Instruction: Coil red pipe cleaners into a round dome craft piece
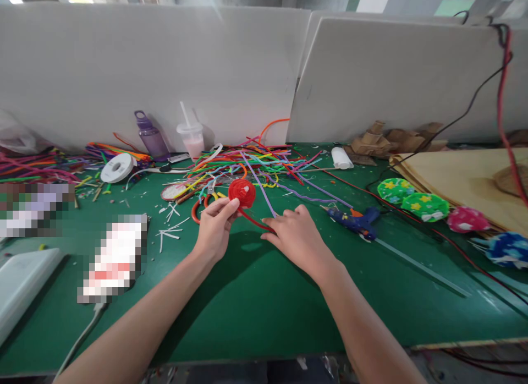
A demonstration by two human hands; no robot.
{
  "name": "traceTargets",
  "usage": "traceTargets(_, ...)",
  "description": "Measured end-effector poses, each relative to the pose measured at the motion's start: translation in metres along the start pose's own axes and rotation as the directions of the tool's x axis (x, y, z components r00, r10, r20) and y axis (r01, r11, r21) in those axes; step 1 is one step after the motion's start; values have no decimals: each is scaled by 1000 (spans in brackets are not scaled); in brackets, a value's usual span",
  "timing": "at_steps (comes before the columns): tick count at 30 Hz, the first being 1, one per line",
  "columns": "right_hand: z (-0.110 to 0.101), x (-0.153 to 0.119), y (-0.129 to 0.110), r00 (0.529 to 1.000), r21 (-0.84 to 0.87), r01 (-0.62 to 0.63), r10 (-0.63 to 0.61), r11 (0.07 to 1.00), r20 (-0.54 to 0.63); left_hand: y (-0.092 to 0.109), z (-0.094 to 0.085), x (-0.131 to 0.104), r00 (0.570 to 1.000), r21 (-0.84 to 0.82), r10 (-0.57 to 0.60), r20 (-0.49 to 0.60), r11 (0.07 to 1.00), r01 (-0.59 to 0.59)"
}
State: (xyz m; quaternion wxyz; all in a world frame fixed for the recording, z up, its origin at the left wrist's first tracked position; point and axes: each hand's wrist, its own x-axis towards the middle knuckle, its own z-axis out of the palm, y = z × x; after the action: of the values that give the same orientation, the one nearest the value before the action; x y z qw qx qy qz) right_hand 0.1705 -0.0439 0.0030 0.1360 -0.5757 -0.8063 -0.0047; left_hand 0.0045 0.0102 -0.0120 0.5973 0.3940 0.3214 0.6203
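Red fuzzy stem is wound into one round coil [242, 195], held above the middle of the bench [247, 318], its flat face turned toward the camera. Its lower rim is pinched by the left hand [215, 224]. From there one loose tail [254, 221] is led out, its long axis slanting down to the right; its end is pinched by the right hand [300, 236], so each grip is closed on red stem. Toward the bench's far edge, one purple bottle [153, 136], one lidded cup [192, 139] and one white spool [117, 168] are set. Toward the right edge, one blue glue gun [355, 222] and four decorated pieces [425, 207], two of them green, are laid.
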Motion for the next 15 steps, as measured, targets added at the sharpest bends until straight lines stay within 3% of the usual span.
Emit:
traceTargets(2,1,0,-2,998,-11,12,-12,1000,-66,0,1,0,1000,-2,-1,-15,1000,1)
traceTargets(8,8,5,-15,984,307,-12,65,952,-164,-2,6,-7,997,-55,-76,-4,996,76)
traceTargets(15,10,6,-13,970,339,7,76,941,-230,0,10,-10,995,-54,-98,31,994,100)
